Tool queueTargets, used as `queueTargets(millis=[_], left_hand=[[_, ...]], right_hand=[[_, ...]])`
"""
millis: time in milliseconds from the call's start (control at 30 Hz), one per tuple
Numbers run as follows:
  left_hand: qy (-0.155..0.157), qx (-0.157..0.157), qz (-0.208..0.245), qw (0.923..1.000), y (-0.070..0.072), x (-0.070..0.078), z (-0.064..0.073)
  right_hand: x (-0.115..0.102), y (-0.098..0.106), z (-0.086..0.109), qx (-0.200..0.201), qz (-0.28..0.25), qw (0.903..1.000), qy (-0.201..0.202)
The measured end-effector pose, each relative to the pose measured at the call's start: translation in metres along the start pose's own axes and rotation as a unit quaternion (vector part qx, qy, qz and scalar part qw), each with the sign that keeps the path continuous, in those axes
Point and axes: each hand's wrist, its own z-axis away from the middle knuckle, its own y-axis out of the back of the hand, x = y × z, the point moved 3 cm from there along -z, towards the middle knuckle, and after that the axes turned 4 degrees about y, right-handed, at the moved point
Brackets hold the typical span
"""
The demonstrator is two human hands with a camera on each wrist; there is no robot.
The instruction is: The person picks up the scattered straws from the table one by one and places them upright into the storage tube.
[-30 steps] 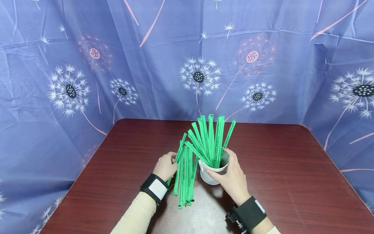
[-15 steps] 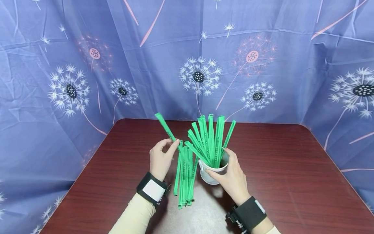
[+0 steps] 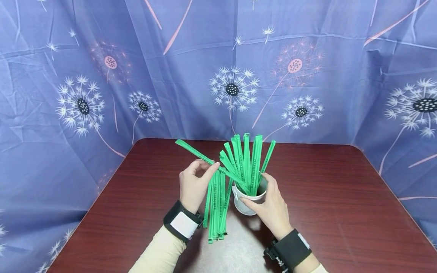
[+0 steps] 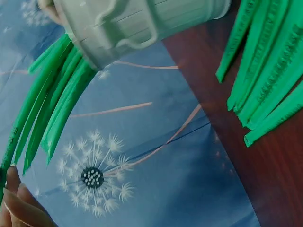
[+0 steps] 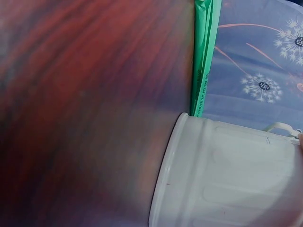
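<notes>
My left hand [image 3: 192, 185] pinches a long green printed stick packet [image 3: 192, 150] between thumb and fingers. The packet slants down to the right, its lower end at the mouth of a small white bucket [image 3: 243, 207]. Several similar green packets [image 3: 255, 163] stand fanned out in that bucket. My right hand [image 3: 275, 208] grips the bucket around its rim, thumb in front. In the left wrist view, fingertips [image 4: 23, 201] show at the lower left corner, below the bucket [image 4: 137, 23] with its side handle. The right wrist view shows the bucket's ribbed wall [image 5: 236, 175].
A loose bundle of green packets [image 3: 215, 212] lies on the dark red wooden table [image 3: 341, 197], left of the bucket and under my left hand. A blue curtain with dandelion prints [image 3: 191, 76] hangs behind and beside the table.
My left hand has picked a green packet off the bundle, raised it, turned it and brought its lower end right to the bucket. The right hand and bucket have stayed put.
</notes>
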Motion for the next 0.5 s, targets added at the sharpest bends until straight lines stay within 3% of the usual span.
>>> queueTargets(millis=[233, 500], left_hand=[[-0.052, -0.05, -0.099, 0.9925, -0.021, -0.008, 0.008], [-0.063, -0.103, -0.166, 0.9786, -0.036, -0.015, 0.017]], right_hand=[[0.0, 0.0, 0.001, 0.009, 0.002, 0.9999, 0.011], [0.001, 0.001, 0.0, 0.013, 0.005, 0.9998, 0.014]])
